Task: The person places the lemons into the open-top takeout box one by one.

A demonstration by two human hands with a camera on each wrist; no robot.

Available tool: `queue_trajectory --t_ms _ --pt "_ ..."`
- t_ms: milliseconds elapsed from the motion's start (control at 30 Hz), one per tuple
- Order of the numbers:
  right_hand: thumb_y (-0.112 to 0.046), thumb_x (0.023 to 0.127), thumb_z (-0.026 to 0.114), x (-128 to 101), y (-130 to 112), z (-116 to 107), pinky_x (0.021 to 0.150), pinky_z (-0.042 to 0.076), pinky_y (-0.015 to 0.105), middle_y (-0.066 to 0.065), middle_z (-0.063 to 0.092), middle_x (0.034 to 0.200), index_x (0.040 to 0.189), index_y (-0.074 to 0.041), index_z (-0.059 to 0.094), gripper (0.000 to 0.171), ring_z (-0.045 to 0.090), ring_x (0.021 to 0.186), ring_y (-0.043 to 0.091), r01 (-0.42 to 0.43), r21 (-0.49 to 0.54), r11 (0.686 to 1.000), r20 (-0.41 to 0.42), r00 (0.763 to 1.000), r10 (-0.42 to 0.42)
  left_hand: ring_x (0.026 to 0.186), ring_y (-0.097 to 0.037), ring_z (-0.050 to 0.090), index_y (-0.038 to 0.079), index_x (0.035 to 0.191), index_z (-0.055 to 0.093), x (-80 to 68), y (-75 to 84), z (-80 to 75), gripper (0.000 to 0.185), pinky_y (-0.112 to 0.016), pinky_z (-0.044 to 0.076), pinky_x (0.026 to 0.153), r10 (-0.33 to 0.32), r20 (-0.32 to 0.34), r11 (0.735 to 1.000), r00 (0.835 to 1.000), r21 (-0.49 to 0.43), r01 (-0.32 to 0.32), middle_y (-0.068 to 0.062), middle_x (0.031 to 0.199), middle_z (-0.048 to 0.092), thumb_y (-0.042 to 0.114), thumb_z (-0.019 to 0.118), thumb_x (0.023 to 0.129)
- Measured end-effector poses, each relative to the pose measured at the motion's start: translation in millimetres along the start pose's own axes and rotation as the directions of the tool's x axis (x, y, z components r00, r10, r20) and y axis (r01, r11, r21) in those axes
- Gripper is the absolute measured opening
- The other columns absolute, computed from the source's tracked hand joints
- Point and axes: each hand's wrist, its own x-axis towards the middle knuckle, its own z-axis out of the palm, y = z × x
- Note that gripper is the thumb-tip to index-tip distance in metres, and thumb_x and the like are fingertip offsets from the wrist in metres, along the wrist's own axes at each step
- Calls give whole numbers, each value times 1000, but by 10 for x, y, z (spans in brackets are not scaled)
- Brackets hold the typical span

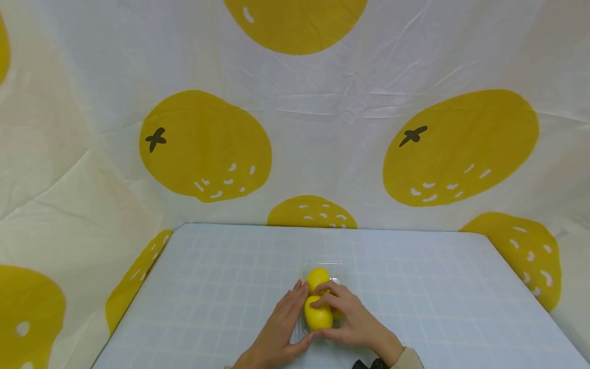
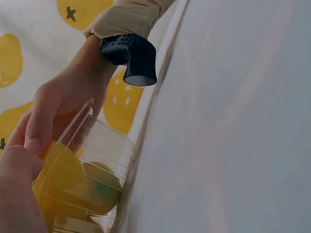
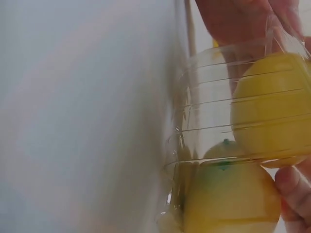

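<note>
My right hand (image 1: 355, 318) curls its fingers and thumb round a yellow lemon (image 1: 319, 316) at the near end of a clear plastic box (image 1: 340, 267). A second lemon (image 1: 318, 278) lies behind it in the box, and part of a third (image 1: 338, 313) shows under the right fingers. Fingers straight, my left hand (image 1: 278, 330) lies along the box's left side, its thumb near the right thumb. Through the ribbed wall in the right wrist view, one lemon (image 3: 272, 107) sits higher than another lemon (image 3: 231, 201) with a greenish tip. The hands hide part of the box.
Under the box is a table with a pale checked cloth (image 1: 221, 287). A white curtain with yellow fruit prints (image 1: 322, 143) hangs behind and at the sides. A black wrist camera (image 2: 131, 56) sits on the right wrist.
</note>
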Motion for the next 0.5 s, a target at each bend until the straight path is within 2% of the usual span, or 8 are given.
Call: queue_trajectory --t_ms 133,267,367,500 --pt "-30 79 83 2 24 4 94 51 38 -2 59 120 104 -26 66 30 57 110 16 32 -3 999 -21 999 -32 146 -34 29 -2 154 29 2 -10 3 78 -48 26 113 15 -9 1000 1000 -6 -15 -14 160 30 50 49 98" --pt "-21 81 80 8 48 4 103 46 42 -2 63 113 91 -22 63 19 59 106 17 83 -20 996 -42 996 -84 145 -36 30 -4 152 31 4 -23 12 77 -48 27 114 39 -26 999 999 -10 -39 -17 158 32 47 51 98" --pt "-13 81 77 9 54 -5 110 39 44 -2 65 109 85 -21 60 19 59 105 17 99 -16 995 -52 994 -99 144 -37 31 -5 151 32 10 -25 16 77 -47 27 114 49 -33 999 998 -9 -49 -18 158 33 46 53 97" --pt "-7 82 74 6 54 -15 112 37 43 -1 66 108 84 -22 59 22 59 105 19 86 7 996 -54 995 -86 144 -37 31 -5 151 32 15 -19 11 78 -46 25 115 45 -27 999 999 -8 -45 -18 158 32 47 52 97"
